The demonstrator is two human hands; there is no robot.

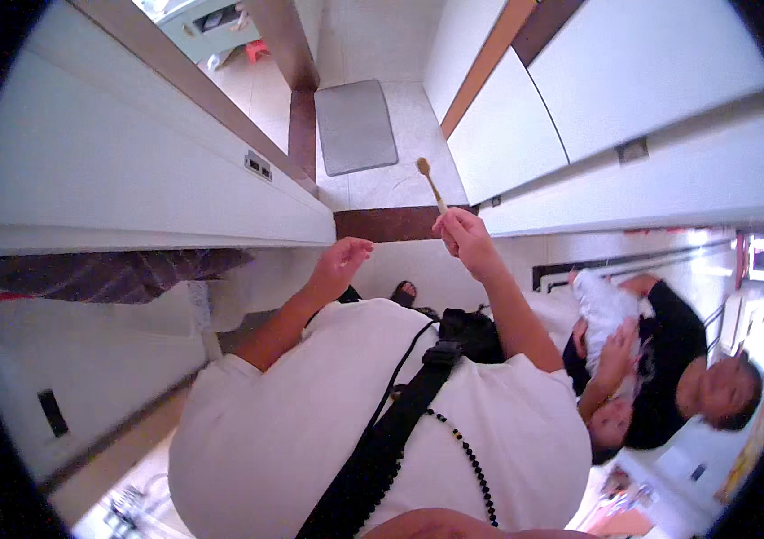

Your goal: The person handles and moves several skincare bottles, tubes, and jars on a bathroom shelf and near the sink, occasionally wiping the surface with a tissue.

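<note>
In my right hand (pixel 465 241) a slim toothbrush (pixel 433 184) is held by its pale handle. Its brown head points up and away from me, above the dark doorway strip. My left hand (pixel 343 262) hangs in the air in front of my body. Its fingers are loosely bent and apart, with nothing seen in them. A gap separates my two hands.
Beyond the dark threshold (pixel 382 224) lies a grey mat (pixel 355 126). A white door (pixel 149 171) stands at left, white cabinets (pixel 508 130) at right. Dark cloth (pixel 122 276) hangs at left. At right, a person in black (pixel 678 332) holds a child (pixel 602 305).
</note>
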